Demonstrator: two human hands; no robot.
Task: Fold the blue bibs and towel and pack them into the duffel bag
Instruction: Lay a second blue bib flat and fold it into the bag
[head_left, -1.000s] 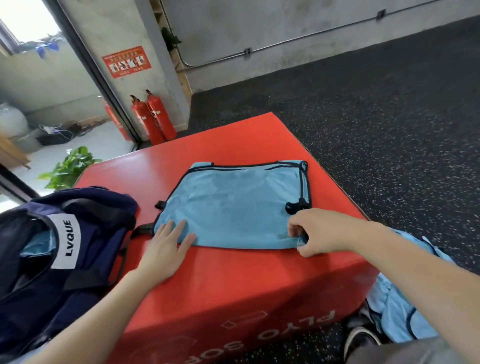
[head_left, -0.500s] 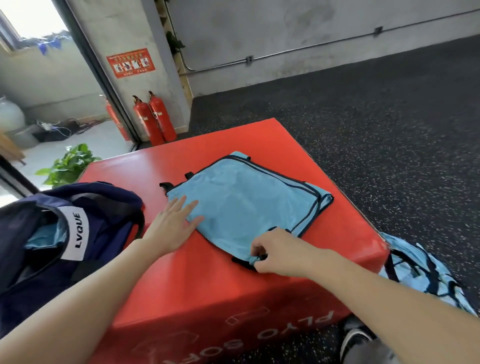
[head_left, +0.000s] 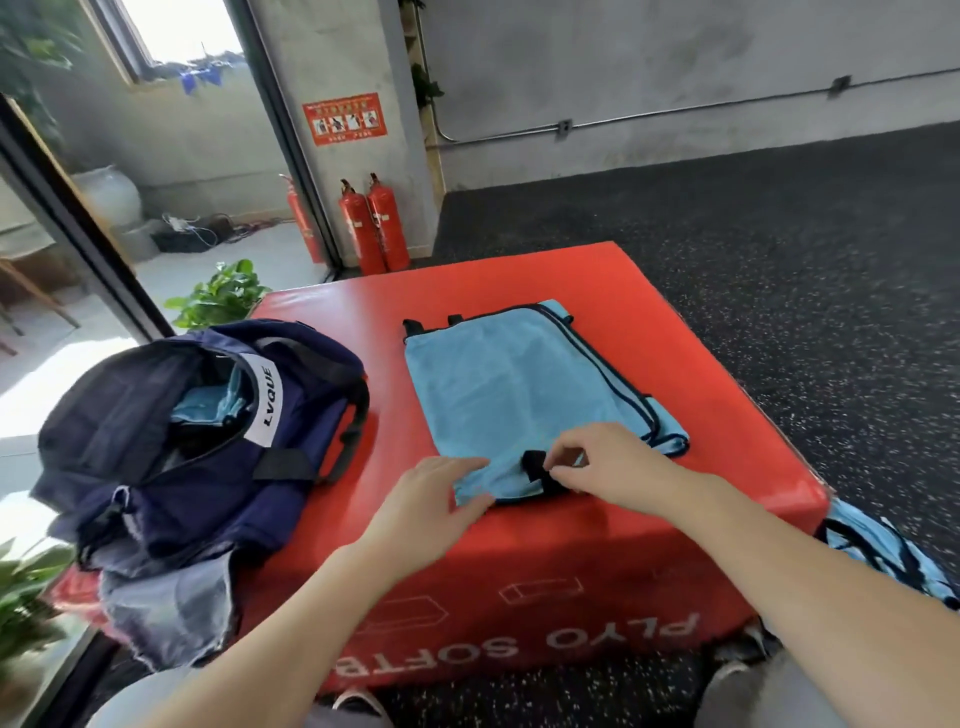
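Since earlier, you turned the bib (head_left: 519, 395) lengthwise; left hand (head_left: 441, 493) presses flat, right hand (head_left: 608, 462) pinches its black strap (head_left: 535, 462).

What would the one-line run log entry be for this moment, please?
bib flat on plyo box | left hand presses corner | right hand pinches strap

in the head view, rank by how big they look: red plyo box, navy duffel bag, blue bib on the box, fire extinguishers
1. red plyo box
2. navy duffel bag
3. blue bib
4. fire extinguishers, though they stand farthest from the camera, so this is apparent size only.
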